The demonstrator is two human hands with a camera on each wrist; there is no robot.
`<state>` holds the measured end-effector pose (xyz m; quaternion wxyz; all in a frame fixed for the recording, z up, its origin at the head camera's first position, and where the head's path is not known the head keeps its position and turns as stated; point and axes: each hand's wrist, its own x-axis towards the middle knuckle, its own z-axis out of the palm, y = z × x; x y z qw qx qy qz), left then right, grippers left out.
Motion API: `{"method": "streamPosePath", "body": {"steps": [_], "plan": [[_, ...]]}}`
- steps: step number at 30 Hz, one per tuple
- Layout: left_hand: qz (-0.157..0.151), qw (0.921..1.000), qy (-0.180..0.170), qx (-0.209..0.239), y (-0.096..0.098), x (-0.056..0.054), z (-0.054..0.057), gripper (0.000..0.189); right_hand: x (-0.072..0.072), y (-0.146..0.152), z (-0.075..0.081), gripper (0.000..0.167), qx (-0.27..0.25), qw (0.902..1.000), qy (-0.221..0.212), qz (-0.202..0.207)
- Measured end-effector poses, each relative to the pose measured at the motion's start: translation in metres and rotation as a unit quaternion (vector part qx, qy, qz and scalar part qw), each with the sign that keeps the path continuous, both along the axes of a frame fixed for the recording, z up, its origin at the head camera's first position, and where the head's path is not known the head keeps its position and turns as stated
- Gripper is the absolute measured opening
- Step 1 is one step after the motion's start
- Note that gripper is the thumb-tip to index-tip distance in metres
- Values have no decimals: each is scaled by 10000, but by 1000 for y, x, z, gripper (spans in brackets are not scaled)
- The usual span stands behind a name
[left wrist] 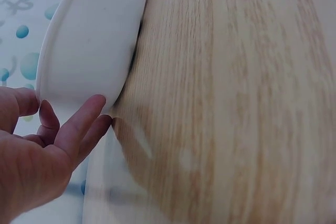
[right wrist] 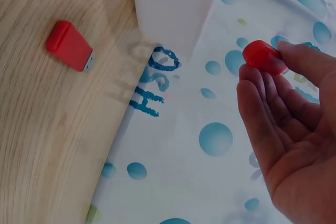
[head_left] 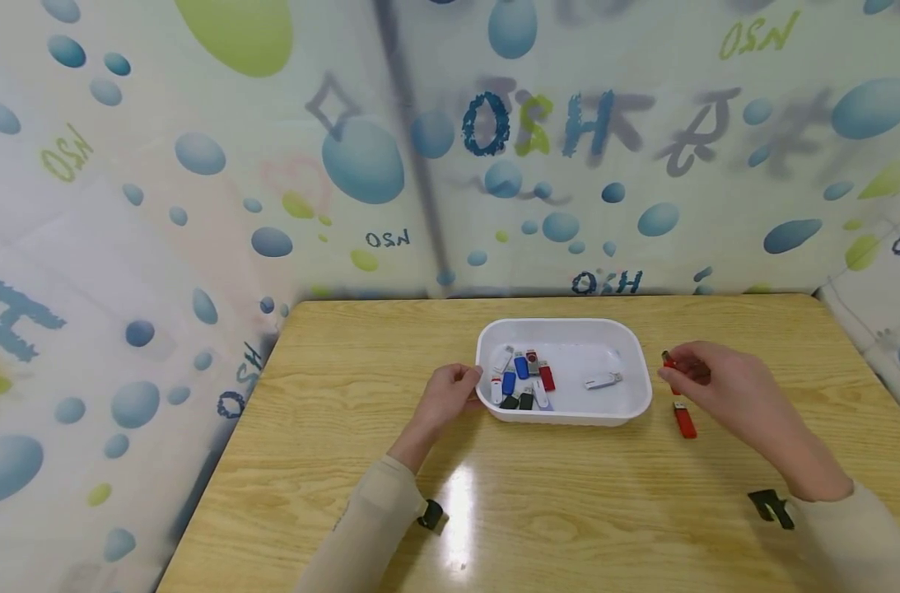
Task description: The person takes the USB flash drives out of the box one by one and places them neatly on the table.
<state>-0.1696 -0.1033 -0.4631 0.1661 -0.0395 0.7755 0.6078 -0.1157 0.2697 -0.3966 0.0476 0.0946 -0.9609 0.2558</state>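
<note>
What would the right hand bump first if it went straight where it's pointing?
The right hand would probably meet the right end of the white tray first, though it might pass above it; height is unclear.

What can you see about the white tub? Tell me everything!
The white tub looks like smooth plastic. It is a shallow oblong with rounded corners, a rim all round and no lid on. It stands upright on the wooden table, long sides running left to right. Most of the USB sticks inside are bunched toward its left; one white stick lies apart on the right. The left hand pinches its left rim.
</note>
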Motion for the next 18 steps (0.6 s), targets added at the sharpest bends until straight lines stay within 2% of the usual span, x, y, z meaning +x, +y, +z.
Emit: {"method": "streamPosePath", "body": {"steps": [5,18], "plan": [[-22,10000,43,79,0,0,0,34,5,10,0,32,5,9997,223,-101],[6,10000,-2,76,0,1,0,34,14,29,-4,31,223,9983,253,-477]]}}
